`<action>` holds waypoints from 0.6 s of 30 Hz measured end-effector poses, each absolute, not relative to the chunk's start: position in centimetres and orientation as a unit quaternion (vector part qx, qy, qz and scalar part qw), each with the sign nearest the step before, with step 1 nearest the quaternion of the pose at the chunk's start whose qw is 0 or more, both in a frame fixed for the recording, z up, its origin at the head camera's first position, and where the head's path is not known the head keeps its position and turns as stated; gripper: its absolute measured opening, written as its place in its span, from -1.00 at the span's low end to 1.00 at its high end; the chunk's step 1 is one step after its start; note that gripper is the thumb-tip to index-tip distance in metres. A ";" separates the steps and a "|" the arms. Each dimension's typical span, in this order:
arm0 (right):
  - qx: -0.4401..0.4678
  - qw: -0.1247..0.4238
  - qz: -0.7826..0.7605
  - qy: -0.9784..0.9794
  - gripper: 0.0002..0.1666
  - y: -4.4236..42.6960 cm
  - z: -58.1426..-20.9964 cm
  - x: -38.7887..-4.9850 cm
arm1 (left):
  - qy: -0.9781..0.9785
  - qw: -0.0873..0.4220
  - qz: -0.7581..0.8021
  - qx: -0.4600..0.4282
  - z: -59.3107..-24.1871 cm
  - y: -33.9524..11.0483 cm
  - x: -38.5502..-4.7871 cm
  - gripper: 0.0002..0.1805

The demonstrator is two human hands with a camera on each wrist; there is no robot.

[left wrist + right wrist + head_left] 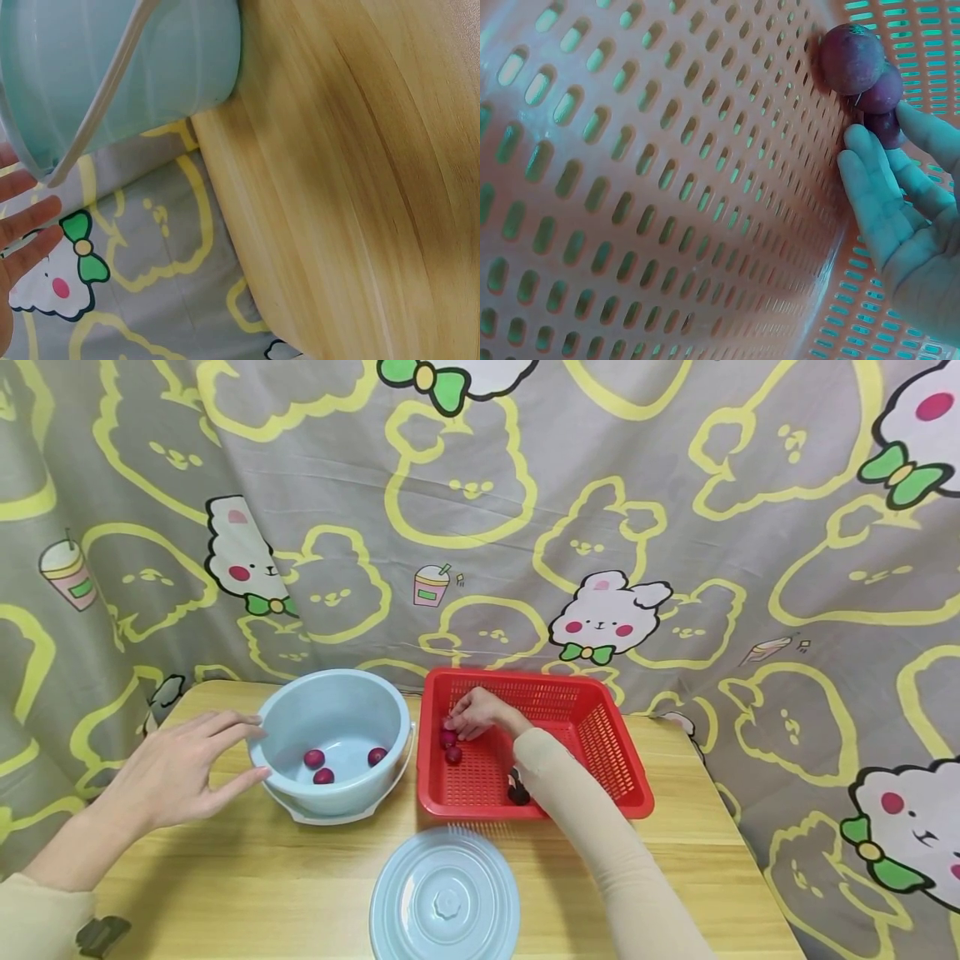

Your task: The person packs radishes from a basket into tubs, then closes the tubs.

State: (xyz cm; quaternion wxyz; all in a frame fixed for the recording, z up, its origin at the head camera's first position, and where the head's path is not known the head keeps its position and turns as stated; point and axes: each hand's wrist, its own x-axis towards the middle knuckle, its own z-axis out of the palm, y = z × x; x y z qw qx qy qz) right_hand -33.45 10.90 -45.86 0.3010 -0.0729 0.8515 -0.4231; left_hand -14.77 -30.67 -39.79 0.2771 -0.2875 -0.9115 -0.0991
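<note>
In the head view, my right hand (480, 714) reaches into the red basket (536, 814) by its left wall. Its thumb and fingertips pinch a small round dark-red radish (885, 129), partly hidden by the fingers. Touching it are other radishes (852, 60), close against the basket's slotted wall. My left hand (183, 768) is at the left rim of the light-blue bucket (330, 789), fingers spread and nearly straight. Whether its fingertips touch the rim, I cannot tell. On the bucket's floor lie 3 radishes (314, 759). The left wrist view shows those fingers (30, 217) beside the rim and handle.
A round light-blue lid (446, 902) lies on the wooden table (247, 885), in front of the bucket and basket. The bucket's pale handle (401, 772) hangs down its side. A patterned curtain (480, 527) stands right behind the table. A dark object (517, 787) shows beside the right sleeve.
</note>
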 end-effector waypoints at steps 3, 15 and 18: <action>-0.075 0.301 -0.424 0.851 -0.67 11.1 -45.7 -33.5 | -0.912 0.275 -0.099 -0.287 -39.8 -30.7 -14.8 -0.39; -0.069 0.287 -0.453 0.841 -0.66 11.9 -44.5 -33.6 | -0.912 0.274 -0.097 -0.290 -39.7 -30.6 -14.8 -0.40; -0.075 0.285 -0.458 0.838 -0.64 12.2 -44.1 -33.4 | -0.911 0.275 -0.096 -0.291 -39.7 -30.6 -14.8 -0.40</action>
